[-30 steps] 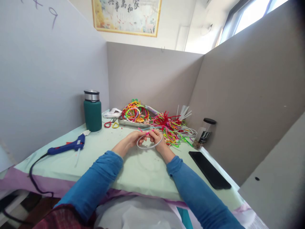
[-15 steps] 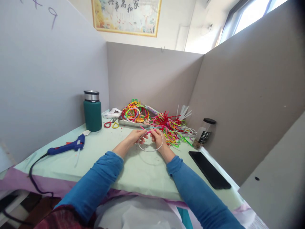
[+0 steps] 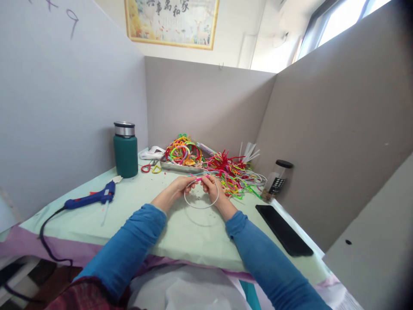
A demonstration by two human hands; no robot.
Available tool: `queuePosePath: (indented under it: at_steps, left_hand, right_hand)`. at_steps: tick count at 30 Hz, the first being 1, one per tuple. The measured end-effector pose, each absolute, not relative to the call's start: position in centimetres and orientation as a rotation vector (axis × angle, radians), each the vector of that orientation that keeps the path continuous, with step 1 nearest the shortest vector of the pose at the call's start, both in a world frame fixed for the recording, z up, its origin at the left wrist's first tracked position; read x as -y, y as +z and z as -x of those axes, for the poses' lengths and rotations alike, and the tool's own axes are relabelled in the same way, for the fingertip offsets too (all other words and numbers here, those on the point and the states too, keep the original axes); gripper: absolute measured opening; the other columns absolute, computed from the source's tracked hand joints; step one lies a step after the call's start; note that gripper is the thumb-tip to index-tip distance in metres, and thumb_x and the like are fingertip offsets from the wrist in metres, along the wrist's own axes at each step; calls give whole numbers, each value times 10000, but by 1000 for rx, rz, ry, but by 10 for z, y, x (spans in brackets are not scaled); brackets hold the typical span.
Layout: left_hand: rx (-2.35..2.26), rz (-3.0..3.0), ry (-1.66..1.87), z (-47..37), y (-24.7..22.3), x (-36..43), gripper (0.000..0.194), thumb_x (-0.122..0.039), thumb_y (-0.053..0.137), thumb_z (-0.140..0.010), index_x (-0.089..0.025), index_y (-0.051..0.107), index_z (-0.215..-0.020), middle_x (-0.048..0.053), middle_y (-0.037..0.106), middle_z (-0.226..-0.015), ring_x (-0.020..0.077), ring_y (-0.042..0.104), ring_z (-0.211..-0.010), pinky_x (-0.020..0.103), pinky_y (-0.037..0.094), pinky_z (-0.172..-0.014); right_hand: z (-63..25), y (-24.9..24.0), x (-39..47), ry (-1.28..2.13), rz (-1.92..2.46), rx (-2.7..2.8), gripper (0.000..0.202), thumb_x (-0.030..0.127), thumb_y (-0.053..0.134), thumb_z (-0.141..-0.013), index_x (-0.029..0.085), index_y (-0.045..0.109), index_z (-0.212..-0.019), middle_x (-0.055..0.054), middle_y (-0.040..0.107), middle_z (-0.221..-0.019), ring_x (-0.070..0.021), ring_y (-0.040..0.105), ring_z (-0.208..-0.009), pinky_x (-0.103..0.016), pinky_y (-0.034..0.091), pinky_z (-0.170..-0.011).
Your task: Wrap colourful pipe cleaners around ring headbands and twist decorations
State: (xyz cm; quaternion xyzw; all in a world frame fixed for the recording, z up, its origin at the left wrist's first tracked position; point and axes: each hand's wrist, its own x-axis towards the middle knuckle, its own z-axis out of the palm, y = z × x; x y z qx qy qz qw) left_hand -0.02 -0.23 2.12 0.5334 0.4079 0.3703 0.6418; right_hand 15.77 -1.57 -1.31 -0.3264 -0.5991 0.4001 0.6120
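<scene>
Over the middle of the table, my left hand (image 3: 184, 185) and my right hand (image 3: 210, 187) face each other with their fingertips pinched. Between them runs a short pink pipe cleaner (image 3: 198, 178), wrapped around the top of a thin white hoop (image 3: 201, 208). The hoop hangs down below my fingers, tilted towards me, and casts a faint shadow on the cloth. My left fingers grip the pink piece on one side, my right thumb and fingers on the other. Exactly how the ends are wound is too small to see.
Behind my hands lie a metal tray (image 3: 180, 168) of colourful hoops and a heap of pipe cleaners (image 3: 226, 165). A green bottle (image 3: 125, 156) and a blue glue gun (image 3: 92, 199) are at left. At right are a clear jar (image 3: 276, 181) and a black phone (image 3: 284, 230).
The hoop has shifted slightly left and down, and its tilt has changed a little. Both hands have drawn closer together and still pinch the pink pipe cleaner.
</scene>
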Motion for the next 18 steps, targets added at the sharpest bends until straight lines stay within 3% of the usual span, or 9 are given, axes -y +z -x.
queuePosePath:
  at_steps: [7, 13, 18]
  left_hand:
    - [-1102, -1440, 1110, -4, 17, 3, 354, -478, 680, -718, -142, 574, -753, 35, 628, -733, 83, 520, -446, 235, 418, -442]
    - [-1119, -1904, 1314, -5, 12, -2, 173, -301, 681, -724, -180, 651, -844, 31, 660, -804, 118, 589, -603, 233, 461, -574]
    - [-1165, -2113, 1353, -4, 10, -2, 134, -238, 666, -739, -204, 701, -863, 53, 679, -915, 151, 588, -738, 267, 458, -749]
  right_hand:
    - [-158, -13, 10, 883, 807, 1225, 306, 463, 628, -740, 179, 552, -659, 31, 524, -586, -61, 367, -411, -229, 251, -410]
    - [-158, -13, 11, 893, 836, 1180, 303, 466, 634, -714, 177, 554, -669, 33, 528, -587, -56, 361, -402, -225, 245, -394]
    - [-157, -10, 14, 890, 857, 1186, 313, 479, 633, -703, 181, 544, -661, 28, 538, -588, -61, 365, -401, -229, 241, -393]
